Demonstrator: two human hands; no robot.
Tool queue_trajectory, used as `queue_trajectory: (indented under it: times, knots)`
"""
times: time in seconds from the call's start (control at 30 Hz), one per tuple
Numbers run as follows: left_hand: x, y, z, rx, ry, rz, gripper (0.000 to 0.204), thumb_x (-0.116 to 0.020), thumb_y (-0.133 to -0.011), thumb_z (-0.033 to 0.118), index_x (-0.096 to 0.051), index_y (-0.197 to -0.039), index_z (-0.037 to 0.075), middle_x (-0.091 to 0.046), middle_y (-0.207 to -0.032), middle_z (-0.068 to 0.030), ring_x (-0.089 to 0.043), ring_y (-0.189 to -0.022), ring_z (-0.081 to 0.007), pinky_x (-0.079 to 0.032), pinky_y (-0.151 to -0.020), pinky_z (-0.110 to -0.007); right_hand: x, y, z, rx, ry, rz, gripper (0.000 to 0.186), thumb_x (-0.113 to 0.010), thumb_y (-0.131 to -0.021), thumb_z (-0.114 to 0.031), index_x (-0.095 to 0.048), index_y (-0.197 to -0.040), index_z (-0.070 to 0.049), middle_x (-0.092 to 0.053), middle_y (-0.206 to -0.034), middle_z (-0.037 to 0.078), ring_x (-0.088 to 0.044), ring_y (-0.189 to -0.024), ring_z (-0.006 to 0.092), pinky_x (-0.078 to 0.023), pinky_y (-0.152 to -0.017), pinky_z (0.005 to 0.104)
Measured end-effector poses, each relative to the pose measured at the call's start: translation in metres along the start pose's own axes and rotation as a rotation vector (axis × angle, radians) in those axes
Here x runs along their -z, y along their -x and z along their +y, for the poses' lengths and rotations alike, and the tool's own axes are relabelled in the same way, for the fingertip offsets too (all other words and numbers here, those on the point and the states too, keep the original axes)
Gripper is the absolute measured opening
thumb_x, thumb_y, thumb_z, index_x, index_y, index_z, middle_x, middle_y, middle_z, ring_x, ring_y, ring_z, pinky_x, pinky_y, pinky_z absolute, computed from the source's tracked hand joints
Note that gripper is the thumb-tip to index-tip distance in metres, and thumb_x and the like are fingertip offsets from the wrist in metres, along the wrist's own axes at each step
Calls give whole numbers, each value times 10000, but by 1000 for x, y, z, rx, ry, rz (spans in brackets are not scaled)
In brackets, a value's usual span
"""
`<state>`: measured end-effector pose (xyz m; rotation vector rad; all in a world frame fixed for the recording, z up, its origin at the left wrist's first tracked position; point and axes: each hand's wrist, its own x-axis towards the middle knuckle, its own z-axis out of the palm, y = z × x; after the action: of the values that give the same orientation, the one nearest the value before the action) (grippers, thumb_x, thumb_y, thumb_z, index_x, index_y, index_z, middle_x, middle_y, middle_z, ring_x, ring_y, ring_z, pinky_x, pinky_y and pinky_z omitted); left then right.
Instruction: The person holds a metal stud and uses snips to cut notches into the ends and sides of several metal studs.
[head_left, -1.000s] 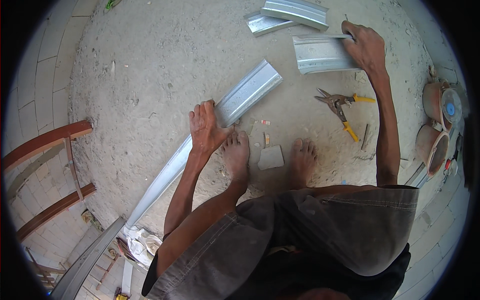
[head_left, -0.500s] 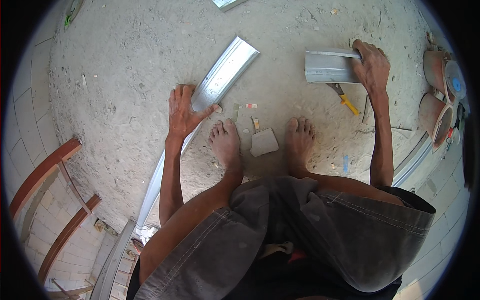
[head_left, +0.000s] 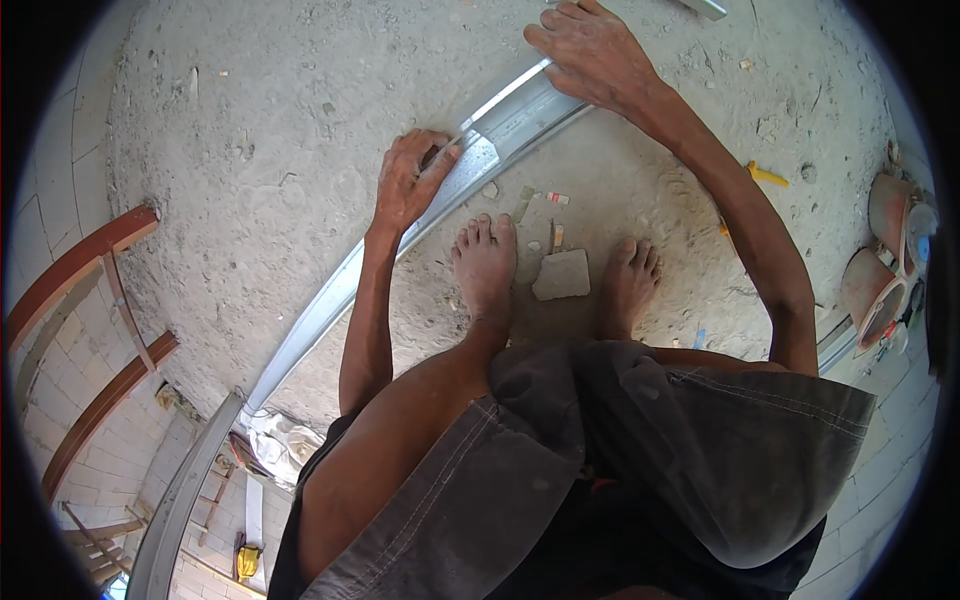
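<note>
The left hand [head_left: 413, 182] pinched the long metal strip [head_left: 463, 172] near its end over the floor [head_left: 250, 230]; the right hand [head_left: 597, 58] clasped the short metal piece [head_left: 532, 113] overlapping it. Lining up seemed underway, calling next for matched edges.

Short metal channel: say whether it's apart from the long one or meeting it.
Meeting: no floor shows between the short channel and the long channel. Cannot tell which is uppermost.
</note>
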<state>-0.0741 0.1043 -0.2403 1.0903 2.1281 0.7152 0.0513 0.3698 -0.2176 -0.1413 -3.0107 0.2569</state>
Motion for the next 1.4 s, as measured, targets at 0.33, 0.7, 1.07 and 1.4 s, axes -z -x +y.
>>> queue_trajectory:
  times: [0.33, 0.7, 1.07, 1.4]
  knots:
    - [0, 0, -13, -45, -3, 8, 288, -652, -879, 296, -644, -977, 25, -595, -917, -110, -534, -899, -253, -429, -803, -345, -45, 6, -15, 74, 105, 4, 175, -601, -757, -117, -642, -922, -72, -650, -908, 77, -598, -995, 226, -460, -902, 369]
    - [-7, -6, 2, -90, 12, 1, 337, -665, -875, 322, -635, -982, 4, -583, -915, -103, -533, -840, -223, -431, -752, -347, -42, 5, -58, 33, 89, -137, 122, -569, -836, -163, -616, -923, -92, -631, -888, 62, -610, -918, 208, -473, -809, 346]
    - [-6, -6, 16, 70, -42, -5, 363, -751, -802, 279, -604, -949, -17, -529, -884, -122, -490, -842, -276, -410, -741, -380, -37, 8, -70, -72, -255, 368, 385, -604, -767, -147, -546, -1142, -81, -512, -1219, 131, -469, -1212, 292, -307, -1100, 404]
    - [-12, -6, 11, 25, -216, 43, 518, -749, -794, 349, -617, -1091, -54, -566, -1113, -221, -510, -1022, -356, -414, -863, -446, -45, 52, -26, -808, -1679, 610, 534, -449, -871, -212, -347, -1350, 2, -433, -1341, 204, -467, -1233, 286, -336, -1053, 382]
